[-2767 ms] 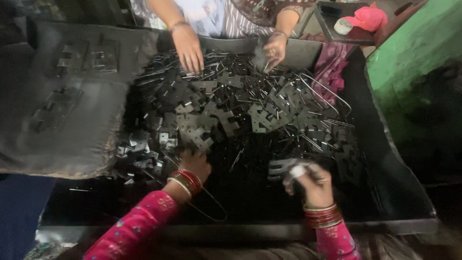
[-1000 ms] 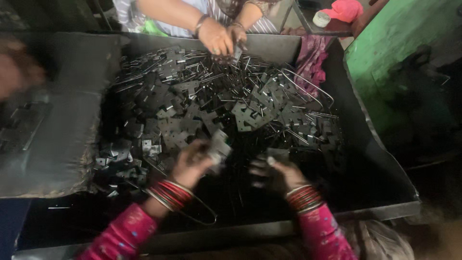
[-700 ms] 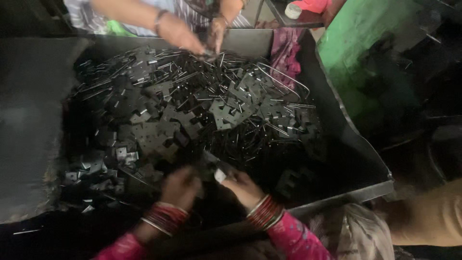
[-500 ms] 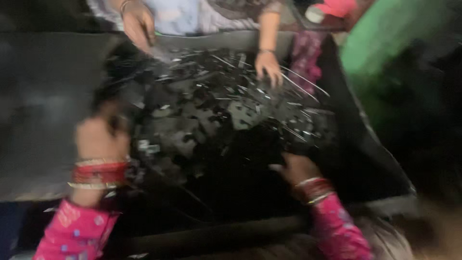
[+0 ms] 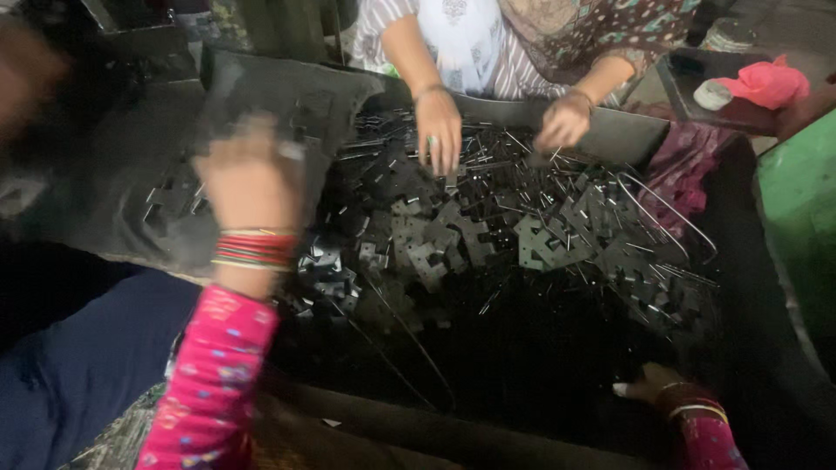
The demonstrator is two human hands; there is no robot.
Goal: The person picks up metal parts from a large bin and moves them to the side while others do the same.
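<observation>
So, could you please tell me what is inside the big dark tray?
The tray holds a heap of dark flat metal pieces and thin wire rods. Whatever lies beneath the heap is covered.

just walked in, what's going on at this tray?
A person's left hand is raised over the tray's left side, motion-blurred; whether it holds anything cannot be told. The right hand rests low in the dark metal tray, near its bare bottom. A heap of flat metal pieces fills the tray. Opposite, another person's hands pick through them.
</observation>
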